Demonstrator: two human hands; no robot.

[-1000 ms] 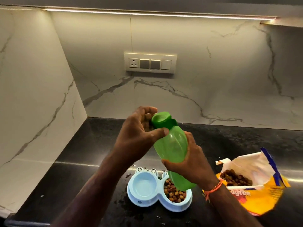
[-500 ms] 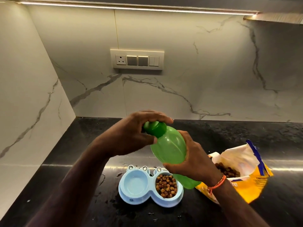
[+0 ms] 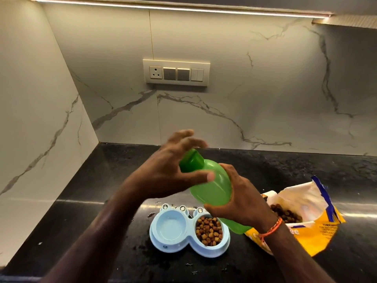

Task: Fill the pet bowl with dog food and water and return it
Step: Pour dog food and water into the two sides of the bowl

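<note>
Your right hand is wrapped around the lower body of the green bottle, fingers and thumb curled firmly on it, holding it tilted with the neck up and to the left. Directly below that grip, on the black counter, sits the blue pet bowl: its right compartment, filled with brown kibble, lies just under your wrist, and its left compartment, pale and holding no kibble, lies below and to the left of the bottle. Whether that left compartment holds water you cannot tell from here. To the right of your right wrist, the yellow dog food bag lies open on its side with kibble showing in its mouth.

Up from the grip, your left hand is at the bottle's green cap, thumb lying across the neck just below it and fingers spread and blurred over the top; how tightly they hold the cap is unclear. Beyond it, a switch panel is set in the marble wall.
</note>
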